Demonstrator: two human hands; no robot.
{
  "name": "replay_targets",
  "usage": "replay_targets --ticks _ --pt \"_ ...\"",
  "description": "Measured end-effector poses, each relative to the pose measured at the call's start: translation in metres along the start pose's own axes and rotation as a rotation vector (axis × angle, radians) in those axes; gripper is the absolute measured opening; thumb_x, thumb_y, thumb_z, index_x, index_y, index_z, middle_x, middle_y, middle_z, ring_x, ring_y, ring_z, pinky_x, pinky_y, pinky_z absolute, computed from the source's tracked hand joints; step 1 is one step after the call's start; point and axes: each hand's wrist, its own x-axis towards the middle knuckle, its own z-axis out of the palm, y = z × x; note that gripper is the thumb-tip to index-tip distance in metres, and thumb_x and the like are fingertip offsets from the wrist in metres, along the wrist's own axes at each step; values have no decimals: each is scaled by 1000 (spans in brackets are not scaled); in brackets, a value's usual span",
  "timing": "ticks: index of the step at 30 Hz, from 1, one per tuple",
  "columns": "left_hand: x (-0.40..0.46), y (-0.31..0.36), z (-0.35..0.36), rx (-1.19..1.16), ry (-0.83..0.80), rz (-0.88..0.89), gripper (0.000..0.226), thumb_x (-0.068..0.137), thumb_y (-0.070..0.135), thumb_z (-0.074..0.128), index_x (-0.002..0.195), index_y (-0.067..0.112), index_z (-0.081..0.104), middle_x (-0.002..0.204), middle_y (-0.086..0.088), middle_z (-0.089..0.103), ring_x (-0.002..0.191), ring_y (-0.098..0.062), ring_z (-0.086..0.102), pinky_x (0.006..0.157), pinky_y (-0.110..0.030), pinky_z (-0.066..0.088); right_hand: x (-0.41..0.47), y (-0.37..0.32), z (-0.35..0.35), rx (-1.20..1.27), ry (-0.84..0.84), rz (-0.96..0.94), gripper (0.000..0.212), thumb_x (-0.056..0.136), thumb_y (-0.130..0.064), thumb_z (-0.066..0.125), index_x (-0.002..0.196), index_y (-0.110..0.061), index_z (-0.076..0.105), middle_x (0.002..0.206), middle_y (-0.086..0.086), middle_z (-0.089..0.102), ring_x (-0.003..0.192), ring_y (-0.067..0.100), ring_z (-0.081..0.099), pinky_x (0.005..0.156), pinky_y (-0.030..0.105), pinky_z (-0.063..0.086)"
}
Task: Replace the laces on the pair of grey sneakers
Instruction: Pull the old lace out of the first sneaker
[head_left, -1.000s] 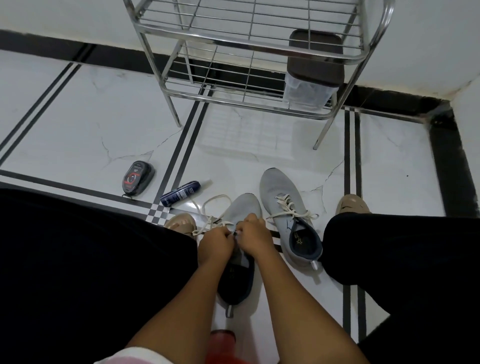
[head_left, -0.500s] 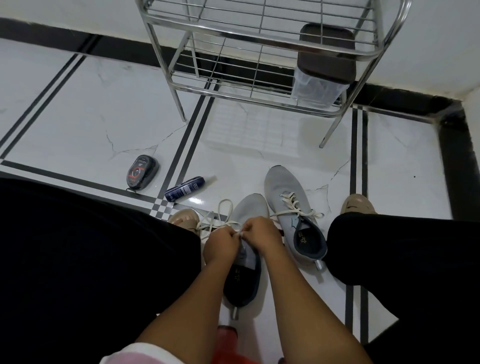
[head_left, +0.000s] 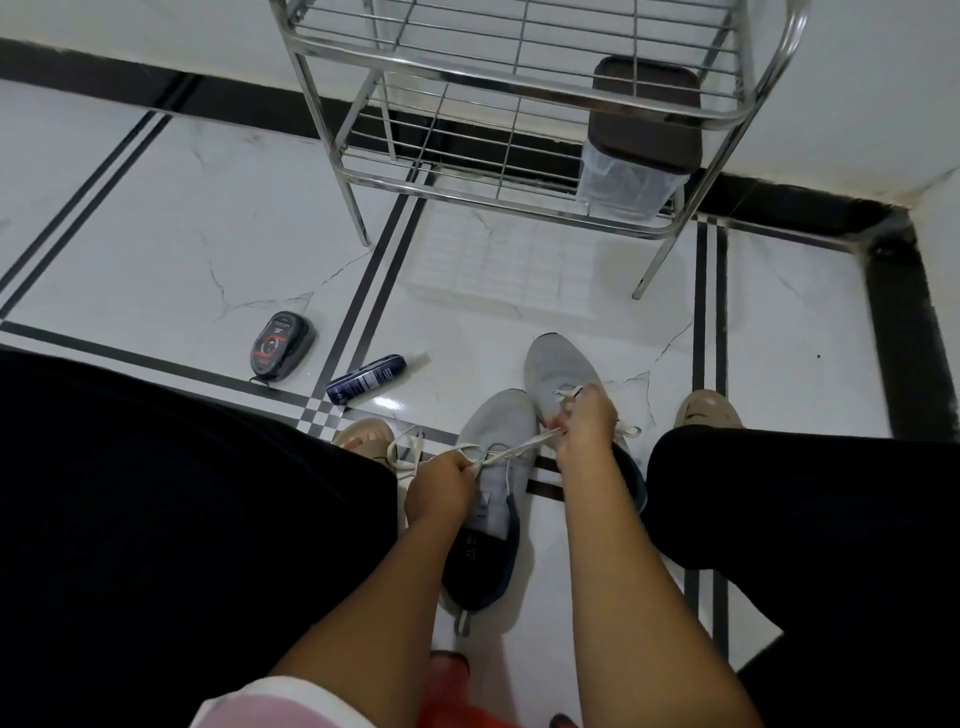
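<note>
White marble-look floor tiles (head_left: 156, 218) with black stripe borders fill most of the frame, and a chrome wire shoe rack (head_left: 519, 104) stands at the top with a clear plastic bin with a dark lid (head_left: 639, 140) on its lower shelf. Bottom centre, the nearer grey knit sneaker (head_left: 493, 467) lies toe-up between the person's black-trousered legs; the second grey sneaker (head_left: 558, 374) sits just beside it, upper right. Left hand (head_left: 441, 486) pinches the cream flat lace (head_left: 511, 451) over the nearer shoe, right hand (head_left: 584, 426) grips the same lace, pulled taut between them. Mid-left there's a black oval shoe-polish sponge (head_left: 280, 345) and a small blue spray bottle (head_left: 369, 379).
</note>
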Motion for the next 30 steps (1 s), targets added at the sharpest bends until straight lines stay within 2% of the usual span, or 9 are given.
replay_targets --ticks 4,8,12,17,18,20,23,26,30 --pt "2 -2 2 -14 8 -6 20 92 39 52 78 30 62 99 -4 69 97 -26 63 80 -32 47 -6 42 11 -1274 -344 -517 17 88 -22 53 103 -15 54 95 4 59 88 26 58 71 30 41" --pt "2 -3 2 8 22 13 21 93 36 50 89 27 68 101 -4 68 98 -26 62 80 -32 48 -20 76 6 -1556 -333 -597 20 86 -16 54 97 -21 71 106 7 62 93 28 62 69 30 47" --pt "3 -3 3 -32 12 -13 17 92 37 51 84 29 64 100 -3 68 97 -25 62 76 -30 46 -19 77 4 -1304 -296 -464 22 91 -23 50 101 -18 70 117 8 55 105 31 58 89 37 47" --pt "1 -7 4 -15 6 -23 17 95 35 48 90 26 61 106 -5 66 101 -27 60 81 -32 47 -8 26 -3 342 47 198 22 94 -15 31 84 -10 49 70 6 47 54 17 44 57 27 44" --pt "0 -8 5 -12 6 -13 18 95 35 48 93 24 62 107 -5 66 101 -27 60 84 -33 48 -6 18 -4 293 97 172 20 93 -15 33 82 -10 49 65 4 45 51 16 42 55 28 41" --pt "-1 -8 9 2 -5 32 19 95 34 49 93 23 63 107 -5 66 102 -26 60 85 -34 48 -6 11 1 -356 39 -73 20 93 -18 43 80 -8 55 65 6 50 58 22 47 61 31 39" --pt "-2 -8 11 10 -5 55 17 95 35 50 91 24 63 106 -4 66 102 -25 60 84 -32 47 -18 45 7 -1255 -334 -389 19 89 -31 54 75 -18 60 85 5 60 85 25 57 79 32 44" --pt "-1 -10 11 27 2 52 18 94 33 50 94 23 64 106 -4 67 100 -23 61 81 -32 46 -25 77 5 -1623 -384 -525 11 86 -28 62 94 -22 67 105 2 63 101 25 59 92 37 39" --pt "-1 -9 12 52 4 58 22 95 36 50 96 21 65 107 -4 67 102 -24 61 82 -32 46 -27 77 2 -1630 -324 -604 17 88 -21 57 102 -22 67 113 2 60 105 24 58 96 39 34"
